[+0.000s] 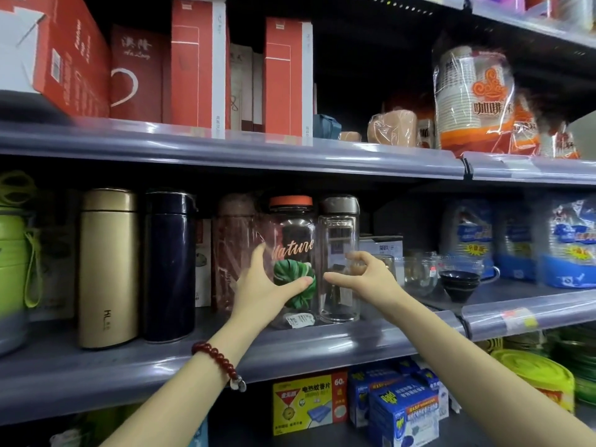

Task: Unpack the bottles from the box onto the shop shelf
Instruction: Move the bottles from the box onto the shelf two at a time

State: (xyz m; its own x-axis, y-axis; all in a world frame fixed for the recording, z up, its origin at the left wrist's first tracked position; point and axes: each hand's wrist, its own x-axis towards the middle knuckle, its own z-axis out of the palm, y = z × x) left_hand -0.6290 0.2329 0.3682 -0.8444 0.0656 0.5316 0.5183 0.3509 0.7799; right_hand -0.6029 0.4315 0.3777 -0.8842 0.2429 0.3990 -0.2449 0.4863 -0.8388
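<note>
On the middle shelf [290, 353] our left hand [267, 287] cups the leaf-printed bottle [292, 253] with fingers spread, while our right hand [367, 275], fingers loosely curled apart, reaches around the clear bottle [338, 240] beside it.

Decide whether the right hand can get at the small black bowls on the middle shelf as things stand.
Probably yes. The right hand is open beside the clear bottle, and the black bowls sit just to its right near the shelf edge, with only low glass jars between.

My spread left hand [267, 285] and right hand [364, 275] flank two touching bottles; a brown flask [232, 250] crowds leftward, glass cups [416, 275] rightward, open air toward me.
</note>
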